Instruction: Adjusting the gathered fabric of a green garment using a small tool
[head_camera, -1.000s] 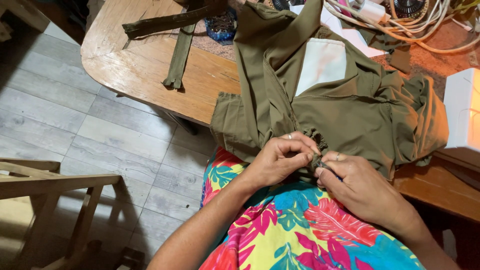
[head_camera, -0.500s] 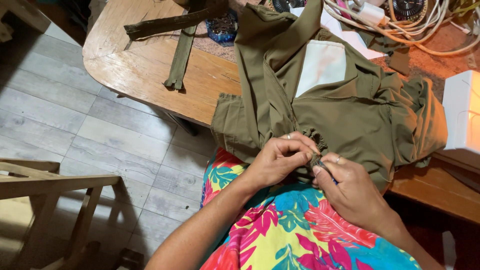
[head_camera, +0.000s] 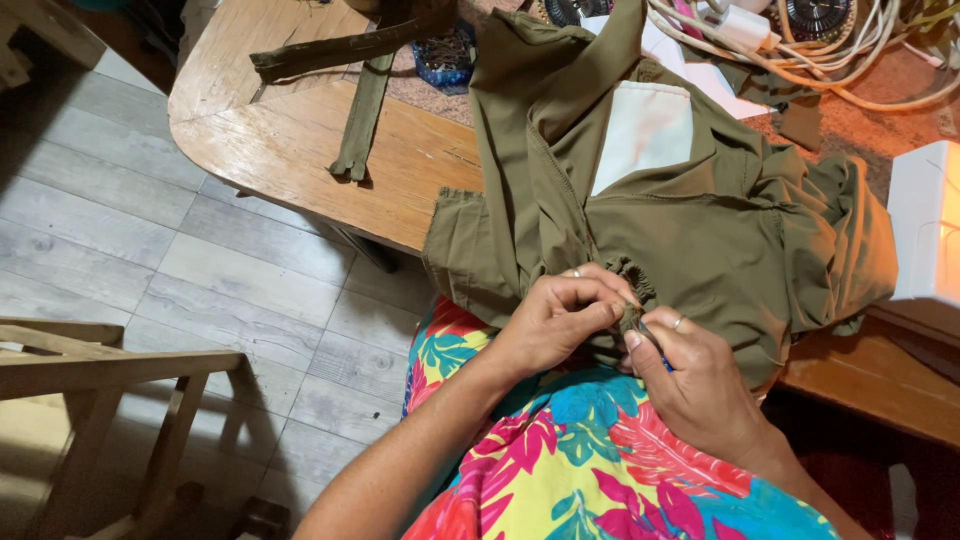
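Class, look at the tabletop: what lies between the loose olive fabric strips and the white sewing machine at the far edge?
In the head view, the olive garment with its white pocket lining lies between the fabric strips and the sewing machine.

My green cloth (head_camera: 690, 230) lies bunched up on the table edge, with a white patch on top.
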